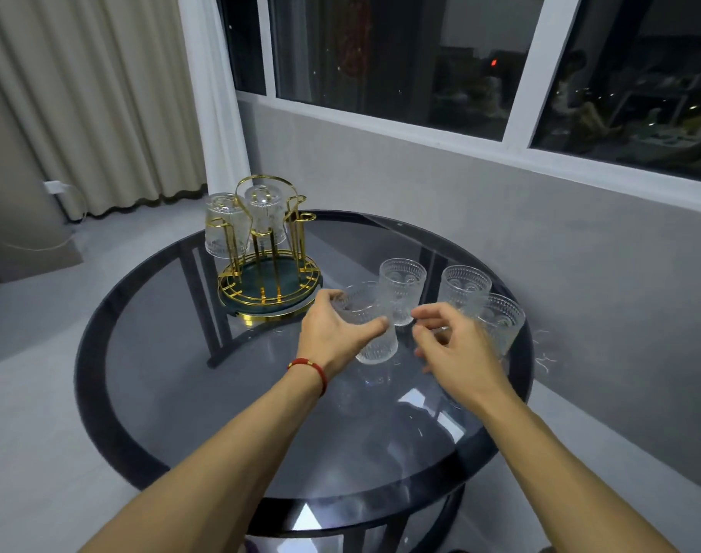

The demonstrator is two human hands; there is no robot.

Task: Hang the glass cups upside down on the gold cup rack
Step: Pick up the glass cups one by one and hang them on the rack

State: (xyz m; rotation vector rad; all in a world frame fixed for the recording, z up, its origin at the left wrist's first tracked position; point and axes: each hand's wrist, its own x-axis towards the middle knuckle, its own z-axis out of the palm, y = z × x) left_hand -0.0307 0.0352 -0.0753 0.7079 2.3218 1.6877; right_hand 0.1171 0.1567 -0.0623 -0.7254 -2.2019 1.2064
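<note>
The gold cup rack (267, 269) stands on a dark green round base at the far left of the table. Two glass cups hang upside down on it, one (223, 225) on the left and one (263, 211) in the middle. My left hand (333, 331) grips a ribbed glass cup (375, 341), lifted a little off the table and tilted. My right hand (450, 345) hovers beside it, fingers apart and holding nothing. Three more cups stand upright behind my hands: one (402, 287) in the middle and two (464, 285) (502, 323) to the right.
The round dark glass table (229, 401) has a black rim, and its frame shows through the top. A grey wall and large windows (381, 53) run behind it. Curtains (101, 93) hang at the left.
</note>
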